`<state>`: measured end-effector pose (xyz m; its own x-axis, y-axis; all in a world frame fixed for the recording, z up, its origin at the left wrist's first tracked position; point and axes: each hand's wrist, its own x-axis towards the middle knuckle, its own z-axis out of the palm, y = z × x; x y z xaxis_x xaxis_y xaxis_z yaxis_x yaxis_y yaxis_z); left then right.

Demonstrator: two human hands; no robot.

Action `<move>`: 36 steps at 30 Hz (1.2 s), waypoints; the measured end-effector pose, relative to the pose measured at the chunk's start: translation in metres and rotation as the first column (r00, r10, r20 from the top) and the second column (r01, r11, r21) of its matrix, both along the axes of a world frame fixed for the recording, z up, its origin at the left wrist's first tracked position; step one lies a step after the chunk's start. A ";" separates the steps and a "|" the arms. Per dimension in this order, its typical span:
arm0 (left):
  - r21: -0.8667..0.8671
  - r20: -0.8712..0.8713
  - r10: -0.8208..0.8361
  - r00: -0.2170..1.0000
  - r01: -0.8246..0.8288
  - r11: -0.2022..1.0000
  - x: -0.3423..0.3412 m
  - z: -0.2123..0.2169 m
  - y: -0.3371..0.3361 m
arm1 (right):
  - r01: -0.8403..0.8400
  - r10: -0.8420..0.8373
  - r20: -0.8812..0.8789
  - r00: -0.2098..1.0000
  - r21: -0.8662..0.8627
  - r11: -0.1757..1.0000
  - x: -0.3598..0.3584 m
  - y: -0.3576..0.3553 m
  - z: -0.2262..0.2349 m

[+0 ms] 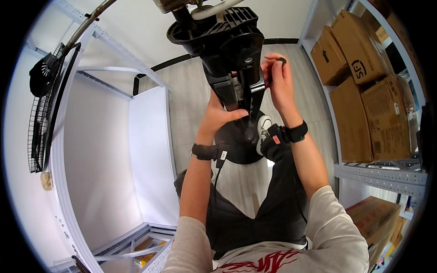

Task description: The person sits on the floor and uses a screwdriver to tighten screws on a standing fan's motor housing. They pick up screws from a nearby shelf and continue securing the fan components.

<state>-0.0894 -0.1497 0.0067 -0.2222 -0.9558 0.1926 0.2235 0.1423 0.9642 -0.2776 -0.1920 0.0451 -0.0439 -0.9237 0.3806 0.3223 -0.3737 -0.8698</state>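
A black plastic fan body [227, 59] stands upright in front of me, above a round black base [246, 148] on the floor. Its pale metal motor part [180, 4] shows at the upper edge. My left hand [218, 111] grips the lower housing from the left, thumb across its near face and the other fingers hidden behind it. A shiny metal pin [257, 86] sticks out on the housing's right side. Beside that pin, my right hand [280, 84] is closed, its fingertips around a small black knob-like piece [282, 60], partly hidden.
At the left, a black wire fan grille [40, 123] hangs by a white metal shelf frame [57, 182]. Cardboard boxes [350, 123] fill the rack on the right, with another box [373, 218] lower down. My shoe [264, 127] rests against the base.
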 end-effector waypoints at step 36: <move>-0.095 0.202 0.016 0.979 0.003 0.996 0.002 -0.020 0.001 | -0.250 0.242 -0.251 0.937 0.002 0.968 -0.006 0.034 0.022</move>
<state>-0.0878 -0.1483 -0.0135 -0.2597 -0.9371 0.2332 0.0235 0.2353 0.9716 -0.2832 -0.1584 0.0669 0.2822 -0.8820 0.3773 0.1832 -0.3365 -0.9237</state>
